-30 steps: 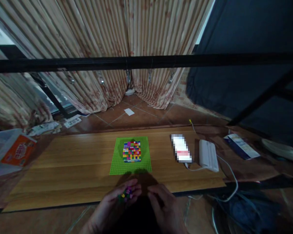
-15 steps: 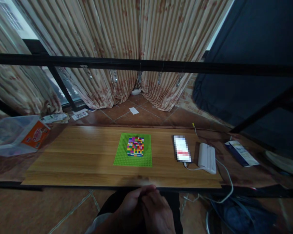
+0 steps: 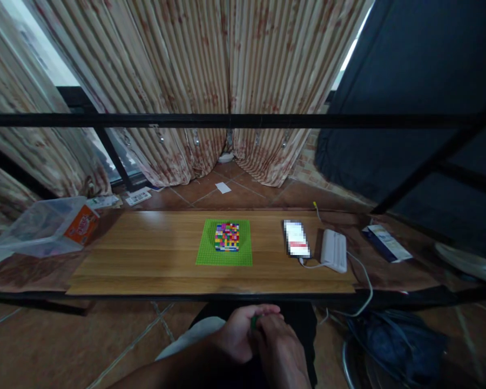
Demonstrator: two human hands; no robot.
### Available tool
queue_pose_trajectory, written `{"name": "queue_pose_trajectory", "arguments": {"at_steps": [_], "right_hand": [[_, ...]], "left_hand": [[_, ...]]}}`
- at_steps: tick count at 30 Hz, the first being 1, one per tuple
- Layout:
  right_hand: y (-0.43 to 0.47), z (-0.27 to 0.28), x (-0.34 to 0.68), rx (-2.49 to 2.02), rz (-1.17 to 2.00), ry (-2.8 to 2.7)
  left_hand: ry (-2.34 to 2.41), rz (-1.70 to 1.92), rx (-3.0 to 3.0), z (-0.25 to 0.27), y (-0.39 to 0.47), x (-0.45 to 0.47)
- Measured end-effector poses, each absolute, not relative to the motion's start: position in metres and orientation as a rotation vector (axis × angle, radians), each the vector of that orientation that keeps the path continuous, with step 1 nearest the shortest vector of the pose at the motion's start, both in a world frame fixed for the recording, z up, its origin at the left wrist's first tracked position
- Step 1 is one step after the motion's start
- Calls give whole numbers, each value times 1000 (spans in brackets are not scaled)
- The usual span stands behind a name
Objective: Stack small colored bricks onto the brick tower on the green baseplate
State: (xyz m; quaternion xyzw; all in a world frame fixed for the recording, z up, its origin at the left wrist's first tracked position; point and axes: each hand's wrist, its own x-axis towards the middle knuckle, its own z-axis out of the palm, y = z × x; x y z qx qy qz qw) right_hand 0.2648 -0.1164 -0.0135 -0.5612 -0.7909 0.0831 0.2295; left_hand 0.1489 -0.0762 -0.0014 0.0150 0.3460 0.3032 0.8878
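Note:
My left hand point(image 3: 238, 330) is cupped palm up over my lap, below the table's front edge. A small green piece point(image 3: 254, 322) shows in its palm, mostly hidden, so its exact kind is unclear. The fingers of my right hand point(image 3: 281, 346) are bent down over that palm, touching it beside the green piece. What they pinch, if anything, is covered. On the table, a block of multicoloured toy bricks point(image 3: 227, 237) stands on a green studded baseplate point(image 3: 204, 254), apart from both hands.
The wooden tabletop point(image 3: 146, 254) also bears a phone point(image 3: 296, 237), cabled to a white power bank point(image 3: 334, 250). At the left is a clear plastic box point(image 3: 52, 227) with an orange label. A black rail point(image 3: 186, 120) crosses behind; a dark bag point(image 3: 397, 346) lies low right.
My view has shifted slightly. Both hands have moved a little right, and my left palm has opened up somewhat, showing the green piece. The brick block and phone stay in place on the table.

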Motion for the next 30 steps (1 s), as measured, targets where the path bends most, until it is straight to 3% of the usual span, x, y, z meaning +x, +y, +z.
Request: {"name": "queue_pose_trajectory", "arguments": {"at_steps": [4, 9, 17, 22, 30], "right_hand": [[-120, -11, 258, -1489, 330, -2083], [-106, 14, 235, -1434, 741, -1753], [-28, 18, 192, -1305, 1062, -1162], [17, 5, 174, -1330, 974, -1011], [48, -1, 159, -1416, 667, -1311]], "left_hand": [[692, 615, 38, 0, -78, 142], [712, 732, -18, 0, -74, 110], [853, 780, 67, 14, -48, 25], [837, 923, 71, 15, -23, -5], [905, 1055, 67, 14, 19, -15]]}}
